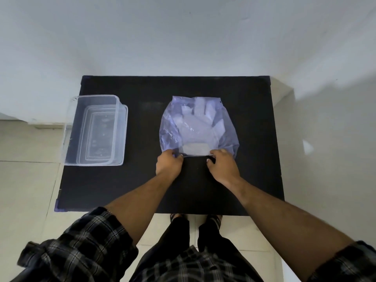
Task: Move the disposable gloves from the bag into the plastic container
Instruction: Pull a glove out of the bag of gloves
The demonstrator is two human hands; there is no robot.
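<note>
A thin bluish plastic bag (pixel 168 127) lies flat in the middle of the black table (pixel 142 180). Through it I see clear disposable gloves (pixel 196 123) with their fingers pointing away from me. My left hand (pixel 168 162) pinches the bag's near edge on the left. My right hand (pixel 222 164) pinches the same edge on the right. The bag's mouth faces me between the two hands. A clear rectangular plastic container (pixel 69 127) stands open at the table's left edge, with nothing in it.
The container overhangs the table's left side slightly. A white wall rises behind the table. Tiled floor surrounds it. My feet stand just under the table's near edge.
</note>
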